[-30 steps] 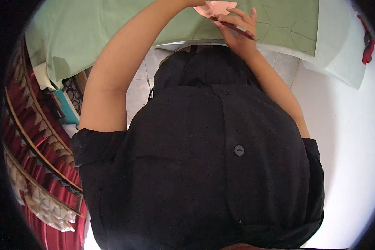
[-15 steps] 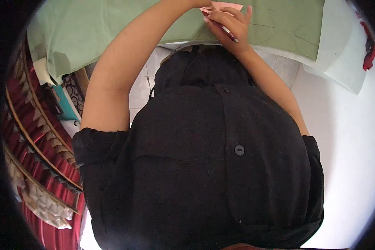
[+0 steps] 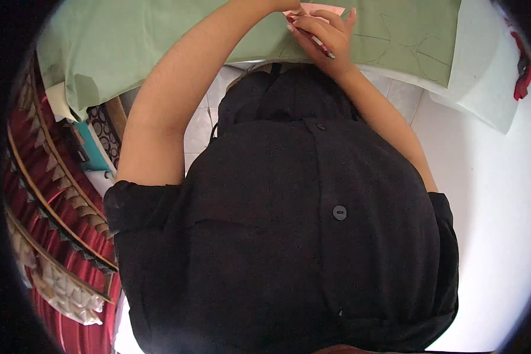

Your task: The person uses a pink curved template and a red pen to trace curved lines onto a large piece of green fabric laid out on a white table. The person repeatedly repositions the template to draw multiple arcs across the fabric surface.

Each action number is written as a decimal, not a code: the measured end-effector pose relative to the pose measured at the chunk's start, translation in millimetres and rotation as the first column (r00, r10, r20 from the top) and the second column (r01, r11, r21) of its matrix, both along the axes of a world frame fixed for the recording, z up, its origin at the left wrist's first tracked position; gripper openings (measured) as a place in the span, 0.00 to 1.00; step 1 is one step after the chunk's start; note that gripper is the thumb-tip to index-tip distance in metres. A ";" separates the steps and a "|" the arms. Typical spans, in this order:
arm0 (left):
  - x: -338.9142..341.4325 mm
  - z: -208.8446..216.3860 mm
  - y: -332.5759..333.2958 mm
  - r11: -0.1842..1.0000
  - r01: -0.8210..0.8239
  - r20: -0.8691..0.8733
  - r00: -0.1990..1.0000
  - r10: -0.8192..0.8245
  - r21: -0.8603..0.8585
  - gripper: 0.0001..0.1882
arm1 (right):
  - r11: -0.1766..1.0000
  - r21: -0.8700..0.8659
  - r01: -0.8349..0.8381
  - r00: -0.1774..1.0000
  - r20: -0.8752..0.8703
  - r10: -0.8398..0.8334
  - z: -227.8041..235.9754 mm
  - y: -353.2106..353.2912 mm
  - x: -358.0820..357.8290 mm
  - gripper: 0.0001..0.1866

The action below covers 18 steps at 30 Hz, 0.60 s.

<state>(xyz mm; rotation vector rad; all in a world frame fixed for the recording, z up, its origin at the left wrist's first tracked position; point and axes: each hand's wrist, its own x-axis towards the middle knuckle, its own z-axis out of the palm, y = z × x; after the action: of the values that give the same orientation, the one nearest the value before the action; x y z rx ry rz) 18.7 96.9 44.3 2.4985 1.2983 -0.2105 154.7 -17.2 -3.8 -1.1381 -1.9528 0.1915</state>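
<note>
A pen with a dark red barrel (image 3: 323,47) is gripped in my right hand (image 3: 327,35), whose fingers pinch it near its tip while the little finger sticks out. Under that hand lies a pink piece of paper (image 3: 331,10), partly cut off by the top edge. My left hand (image 3: 284,5) reaches in from the left to the paper's near-left corner. Only a finger or thumb of it shows against the paper; the rest is out of the picture. Both rest over a green cloth (image 3: 248,35) that carries curved, leaf-like pencil lines (image 3: 407,44) to the right.
The cloth hangs over the table's near edge, with a white sheet (image 3: 495,100) beneath it at right. Red and dark cloth (image 3: 523,76) lies at the far right. A maroon draped curtain (image 3: 47,194) with trim and a teal box (image 3: 94,144) stand at left.
The pen's upper end has tilted slightly to the left in my right hand. My left arm has shifted a little; the paper stays in place.
</note>
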 end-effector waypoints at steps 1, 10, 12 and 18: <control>-2.6 -1.7 -2.8 1.000 -0.015 0.006 1.000 0.015 0.022 0.25 | 1.000 0.009 -0.006 1.000 0.006 0.006 -1.6 -0.2 -0.7 0.10; -6.4 -9.1 -6.7 0.995 -0.019 0.093 0.996 0.010 0.098 0.24 | 1.000 -0.027 0.012 1.000 -0.006 -0.012 -0.1 -5.5 2.6 0.09; -7.9 -12.8 -7.4 0.993 -0.030 0.116 0.993 0.016 0.118 0.25 | 1.000 -0.030 0.005 1.000 0.001 -0.005 2.6 -10.3 6.8 0.09; 0.3 9.1 -5.3 1.000 0.013 0.004 1.000 -0.013 -0.007 0.27 | 0.997 -0.074 0.033 0.999 0.019 -0.031 -3.9 -21.4 20.7 0.08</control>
<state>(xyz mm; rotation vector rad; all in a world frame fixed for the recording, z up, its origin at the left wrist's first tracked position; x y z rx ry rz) 19.0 91.6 53.4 2.5005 1.2782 -0.2120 175.4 -38.6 -7.7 -1.2225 -1.9556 0.2399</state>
